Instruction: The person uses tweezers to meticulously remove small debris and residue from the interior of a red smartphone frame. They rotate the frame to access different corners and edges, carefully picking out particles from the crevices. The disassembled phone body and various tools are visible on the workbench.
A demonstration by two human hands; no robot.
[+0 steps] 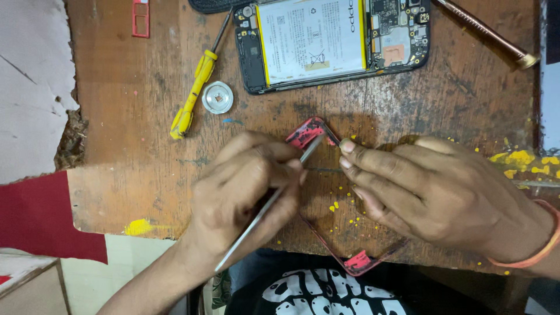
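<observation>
While the left hand grips tweezers poking the red frame, the right hand pins it; phone at 12 o'clock.

My right hand covers most of the red phone frame; only its two end corners show. My left hand hides the middle of the metal tweezers. The opened phone is cut by the top edge, as is the red tray. Small parts on its board are too fine to identify.
</observation>
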